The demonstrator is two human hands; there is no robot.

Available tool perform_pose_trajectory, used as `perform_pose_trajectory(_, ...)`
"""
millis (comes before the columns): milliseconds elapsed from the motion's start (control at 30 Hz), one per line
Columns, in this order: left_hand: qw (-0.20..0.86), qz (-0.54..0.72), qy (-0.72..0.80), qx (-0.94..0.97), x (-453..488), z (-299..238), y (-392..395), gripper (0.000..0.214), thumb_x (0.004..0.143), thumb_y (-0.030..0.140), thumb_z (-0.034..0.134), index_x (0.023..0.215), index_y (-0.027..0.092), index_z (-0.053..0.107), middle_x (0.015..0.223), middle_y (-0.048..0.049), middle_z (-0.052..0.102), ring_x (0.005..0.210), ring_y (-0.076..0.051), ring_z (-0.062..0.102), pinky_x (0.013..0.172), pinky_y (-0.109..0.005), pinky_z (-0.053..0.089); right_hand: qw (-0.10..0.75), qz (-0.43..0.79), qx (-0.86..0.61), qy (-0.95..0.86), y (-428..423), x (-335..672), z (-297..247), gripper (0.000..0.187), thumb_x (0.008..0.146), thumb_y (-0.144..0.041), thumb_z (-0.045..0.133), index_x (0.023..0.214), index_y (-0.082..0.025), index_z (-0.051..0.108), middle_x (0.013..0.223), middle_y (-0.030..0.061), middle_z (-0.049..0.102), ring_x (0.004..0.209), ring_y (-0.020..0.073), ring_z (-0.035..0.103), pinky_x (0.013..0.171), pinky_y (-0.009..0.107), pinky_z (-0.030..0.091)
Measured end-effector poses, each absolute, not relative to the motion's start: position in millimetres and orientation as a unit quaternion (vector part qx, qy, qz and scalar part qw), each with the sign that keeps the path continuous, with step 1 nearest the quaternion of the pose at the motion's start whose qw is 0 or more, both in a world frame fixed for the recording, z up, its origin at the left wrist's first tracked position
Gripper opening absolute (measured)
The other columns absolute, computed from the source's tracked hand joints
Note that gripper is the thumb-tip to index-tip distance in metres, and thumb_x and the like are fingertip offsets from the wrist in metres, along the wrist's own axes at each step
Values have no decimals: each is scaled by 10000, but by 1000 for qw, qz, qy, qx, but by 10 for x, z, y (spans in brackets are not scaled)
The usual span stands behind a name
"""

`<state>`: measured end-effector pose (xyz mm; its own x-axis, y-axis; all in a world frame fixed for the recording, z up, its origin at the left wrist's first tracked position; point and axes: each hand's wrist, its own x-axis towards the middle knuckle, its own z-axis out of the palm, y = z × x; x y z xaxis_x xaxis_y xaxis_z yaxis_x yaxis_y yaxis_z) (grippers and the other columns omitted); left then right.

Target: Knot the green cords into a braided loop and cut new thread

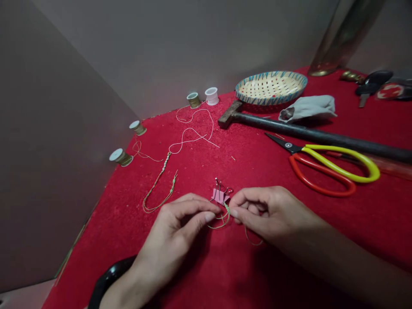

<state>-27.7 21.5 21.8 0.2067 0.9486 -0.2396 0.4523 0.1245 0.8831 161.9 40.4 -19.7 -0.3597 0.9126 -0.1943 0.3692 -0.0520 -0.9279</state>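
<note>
A pink binder clip with metal loops stands on the red cloth between my hands. Green cord comes out from under the clip and curves in a loop towards me. My left hand pinches a strand of this cord between thumb and forefinger, left of the clip. On the right, the thumb and forefinger of my right hand press together on the cord beside the clip. A thin loose end hangs below that hand. Left of the clip lies a knotted cord bracelet with small pale beads or knots.
Thread spools stand along the left and back edges of the red cloth. A hammer, scissors with red and yellow handles, a woven basket, a grey pouch and keys lie at the right.
</note>
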Motion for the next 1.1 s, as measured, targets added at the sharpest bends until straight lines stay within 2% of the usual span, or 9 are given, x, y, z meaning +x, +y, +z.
perform_pose_trajectory(100,467,271,589,601,-294,296,230,171,892,212,615,924,211,783,929,-43,773,877,-182,677,806,-256,478,264,529,-497,-636,391,1642,-209,199,773,-284,527,670,-169,652,474,-55,401,443,77,333,406,188,221)
perform_pose_trajectory(167,496,279,594,568,-248,312,223,137,878,256,647,906,203,771,890,-38,774,841,-176,671,765,-244,486,265,531,-490,-639,375,1647,-210,198,779,-282,528,675,-171,654,473,-54,413,442,78,350,405,184,232)
perform_pose_trajectory(300,567,268,591,507,-123,254,226,123,762,252,769,780,154,697,689,3,666,647,-120,562,600,-203,433,270,528,-479,-648,374,1641,-200,180,785,-251,530,683,-170,655,473,-59,415,440,73,345,408,181,234)
perform_pose_trajectory(367,592,267,585,486,-100,207,242,164,747,253,781,748,143,659,643,16,617,607,-106,517,573,-201,400,271,524,-477,-652,383,1634,-196,179,789,-237,529,686,-167,657,467,-65,397,434,70,327,405,184,221)
perform_pose_trajectory(567,628,249,565,474,-138,152,259,186,807,300,719,794,120,676,700,-25,639,651,-122,524,613,-225,384,271,517,-459,-670,372,1639,-191,178,814,-204,528,696,-162,656,483,-71,389,453,67,319,419,182,216)
perform_pose_trajectory(733,635,249,568,462,-127,176,244,204,828,314,704,770,128,643,681,2,581,590,-88,420,538,-203,300,267,516,-458,-673,351,1660,-149,203,839,-178,504,717,-161,665,488,-63,430,442,72,370,410,177,246)
perform_pose_trajectory(900,694,244,552,393,-138,177,259,181,872,310,657,815,151,592,699,12,594,430,-30,250,412,-208,139,260,505,-464,-680,347,1654,-123,196,835,-131,504,725,-177,659,451,-78,409,400,69,352,393,176,231)
perform_pose_trajectory(967,704,241,544,387,-152,171,272,172,885,296,644,814,143,608,702,10,599,412,-20,228,399,-211,121,258,498,-464,-686,344,1649,-122,192,833,-124,509,730,-185,658,460,-80,402,409,71,341,401,179,222)
perform_pose_trajectory(1100,706,237,556,367,-159,154,280,211,814,322,735,780,141,633,616,38,566,399,-17,238,394,-206,119,257,483,-469,-694,338,1642,-116,199,815,-105,517,689,-190,645,481,-78,388,429,72,309,408,185,204)
